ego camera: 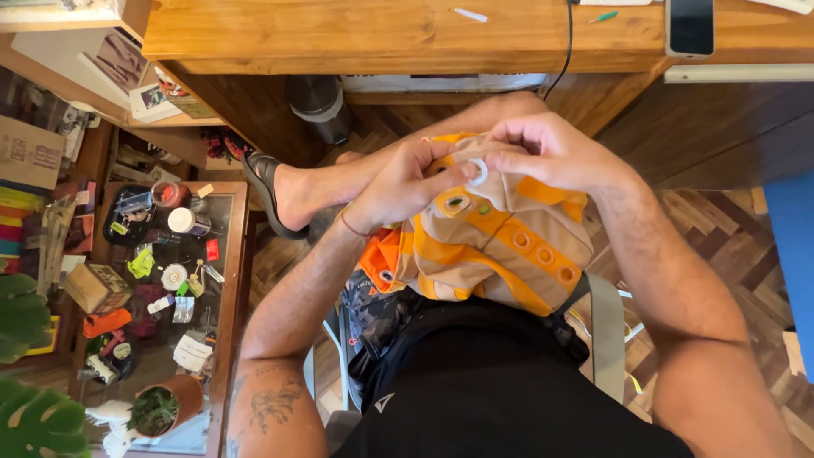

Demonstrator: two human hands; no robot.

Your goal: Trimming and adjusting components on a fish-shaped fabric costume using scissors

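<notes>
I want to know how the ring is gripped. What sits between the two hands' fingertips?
In the head view, a small white ring sits pinched between the left hand and right hand, over the tan-and-orange fabric.

A lived-in home room, half hobby corner. Herringbone parquet floor (721, 229) underfoot, warm wooden desk surface (381, 34) carrying a smartphone (691, 25) and a dark cable (566, 51). Low glass-topped side table (222, 254) crowded with jars, tape rolls and small clutter. Potted plant (157, 407) and big green leaves (21, 318) at the edge. Bare foot in a flip-flop (264, 191), framed pictures (119, 59) leaning nearby.
</notes>
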